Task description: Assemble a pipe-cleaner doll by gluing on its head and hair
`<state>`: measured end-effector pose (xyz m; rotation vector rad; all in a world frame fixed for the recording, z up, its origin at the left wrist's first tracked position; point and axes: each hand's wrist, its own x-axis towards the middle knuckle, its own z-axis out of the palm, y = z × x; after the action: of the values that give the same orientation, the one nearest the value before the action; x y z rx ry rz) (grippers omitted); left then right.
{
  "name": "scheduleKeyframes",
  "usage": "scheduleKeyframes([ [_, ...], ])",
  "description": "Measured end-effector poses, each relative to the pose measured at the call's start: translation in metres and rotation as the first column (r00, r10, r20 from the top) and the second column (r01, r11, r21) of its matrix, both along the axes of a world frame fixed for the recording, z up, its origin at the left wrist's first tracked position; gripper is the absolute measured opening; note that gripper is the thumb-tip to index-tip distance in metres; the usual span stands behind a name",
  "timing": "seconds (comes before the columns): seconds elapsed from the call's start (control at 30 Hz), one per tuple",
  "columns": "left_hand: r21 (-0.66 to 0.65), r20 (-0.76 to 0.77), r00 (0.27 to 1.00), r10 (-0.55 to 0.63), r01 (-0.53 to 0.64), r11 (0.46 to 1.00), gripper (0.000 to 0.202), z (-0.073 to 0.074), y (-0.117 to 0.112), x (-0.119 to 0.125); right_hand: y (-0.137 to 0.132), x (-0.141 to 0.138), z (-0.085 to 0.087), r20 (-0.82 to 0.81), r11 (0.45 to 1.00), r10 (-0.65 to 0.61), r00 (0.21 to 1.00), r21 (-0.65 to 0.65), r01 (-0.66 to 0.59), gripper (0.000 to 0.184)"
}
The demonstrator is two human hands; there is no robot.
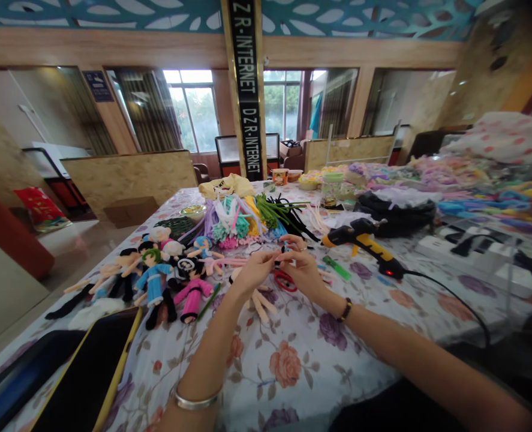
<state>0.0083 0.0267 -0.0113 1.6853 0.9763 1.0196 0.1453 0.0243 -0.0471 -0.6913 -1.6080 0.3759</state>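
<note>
My left hand (253,271) and my right hand (302,268) meet above the floral tablecloth (292,360), fingers pinched together around a small blue piece (284,247) that is too small to name. A silver bangle sits on my left wrist and a dark beaded bracelet on my right. Red-handled scissors (285,279) lie on the cloth right under my hands. A flesh-coloured doll body (259,300) lies just below my left hand. To the left, several finished little dolls (167,270) lie in a row.
A heap of coloured pipe cleaners (243,222) lies behind my hands. A yellow and black glue gun (364,240) with a red light rests at the right, its cord trailing right. A dark tablet with a yellow edge (90,372) sits front left. Craft materials pile up at the far right.
</note>
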Motion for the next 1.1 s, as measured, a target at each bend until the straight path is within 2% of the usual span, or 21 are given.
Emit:
scheduleKeyframes([
  [0.13, -0.152, 0.186, 0.982, -0.029, 0.058, 0.987, 0.039, 0.006, -0.006, 0.000, -0.001, 0.000, 0.001, 0.008, 1.000, 0.005, 1.000, -0.010, -0.004, 0.011],
  [0.23, -0.147, 0.245, 0.969, 0.008, 0.029, 0.989, 0.036, 0.009, -0.007, -0.001, -0.002, 0.000, 0.002, 0.002, 1.000, -0.023, 1.000, -0.005, 0.023, 0.014],
  [0.37, -0.003, 0.171, 0.969, 0.177, -0.179, 0.984, 0.027, 0.008, -0.003, -0.002, -0.005, -0.003, 0.001, 0.007, 0.999, -0.050, 0.999, -0.009, 0.050, 0.020],
  [0.47, 0.171, 0.074, 0.926, 0.370, -0.377, 0.910, 0.024, 0.008, -0.001, -0.003, -0.008, -0.006, -0.001, -0.029, 0.993, -0.038, 0.999, -0.112, 0.035, 0.023],
  [0.53, 0.279, 0.042, 0.887, 0.460, -0.452, 0.847, 0.021, 0.008, -0.001, -0.003, -0.008, -0.007, -0.002, -0.055, 0.980, -0.009, 0.998, -0.198, -0.002, 0.024],
  [0.6, 0.340, 0.030, 0.880, 0.475, -0.456, 0.823, 0.019, 0.008, -0.002, -0.003, -0.008, -0.008, -0.003, -0.069, 0.966, 0.002, 0.998, -0.258, -0.019, 0.027],
  [0.73, 0.357, -0.028, 0.908, 0.417, -0.381, 0.853, 0.015, 0.006, -0.003, -0.001, -0.004, -0.008, -0.006, -0.124, 0.941, -0.005, 0.992, -0.337, -0.037, 0.028],
  [0.87, 0.383, -0.072, 0.911, 0.405, -0.350, 0.855, 0.015, 0.004, -0.002, -0.001, 0.000, -0.010, -0.009, -0.259, 0.876, 0.138, 0.956, -0.417, -0.240, 0.032],
  [0.93, 0.394, -0.084, 0.910, 0.407, -0.345, 0.852, 0.014, 0.004, -0.002, -0.001, 0.001, -0.010, -0.010, -0.292, 0.849, 0.178, 0.940, -0.437, -0.297, 0.033],
  [1.03, 0.411, -0.060, 0.908, 0.416, -0.357, 0.839, 0.013, 0.007, -0.003, -0.001, 0.001, -0.010, -0.010, -0.275, 0.856, 0.133, 0.952, -0.452, -0.250, 0.030],
  [1.1, 0.453, -0.022, 0.904, 0.426, -0.371, 0.811, 0.015, 0.008, -0.006, -0.001, 0.000, -0.009, -0.009, -0.236, 0.870, 0.084, 0.968, -0.456, -0.187, 0.030],
])
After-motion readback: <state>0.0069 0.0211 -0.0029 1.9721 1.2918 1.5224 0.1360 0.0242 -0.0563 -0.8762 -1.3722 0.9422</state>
